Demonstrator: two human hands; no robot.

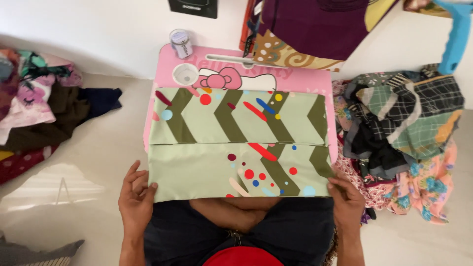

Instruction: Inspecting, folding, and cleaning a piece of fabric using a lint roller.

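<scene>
A pale green cloth with olive chevrons and red, blue and yellow spots lies folded across a small pink lap table. A crease runs across its middle. My left hand pinches the cloth's near left corner, and my right hand grips the near right corner. The near edge hangs over my crossed legs in dark shorts.
A small lidded jar and a round cup hole sit at the table's far left. Piles of mixed cloth lie on the floor at left and right. Purple patterned fabric hangs at the back; a blue object is at top right.
</scene>
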